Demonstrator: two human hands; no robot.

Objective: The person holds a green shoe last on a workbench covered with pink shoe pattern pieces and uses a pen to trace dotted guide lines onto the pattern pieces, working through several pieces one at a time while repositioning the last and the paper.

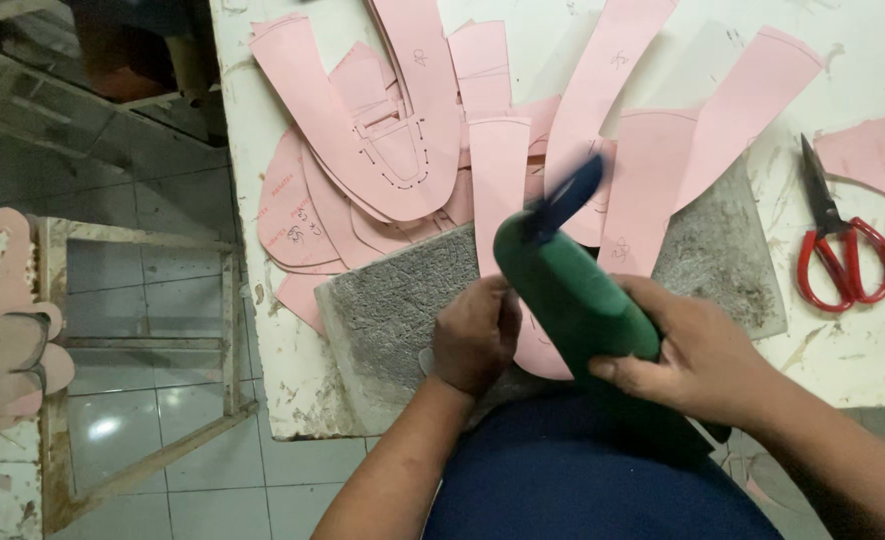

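Two hands work on a green shoe form by pink paper shapes.

The right hand (707, 360) wraps tight round the green shoe form (577, 290), keeping it steady. The left hand (474, 335) curls shut beside it, pressing a pink piece (537, 350) down on the grey pad (392, 310). Red scissors (842, 250) lie past the right hand.

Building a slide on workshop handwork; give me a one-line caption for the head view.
Right hand grips a green tool while left hand rests on pink paper patterns.

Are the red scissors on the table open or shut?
Shut. The red scissors lie flat on the table, blades together in one dark point, the two handle loops side by side, away from both hands.
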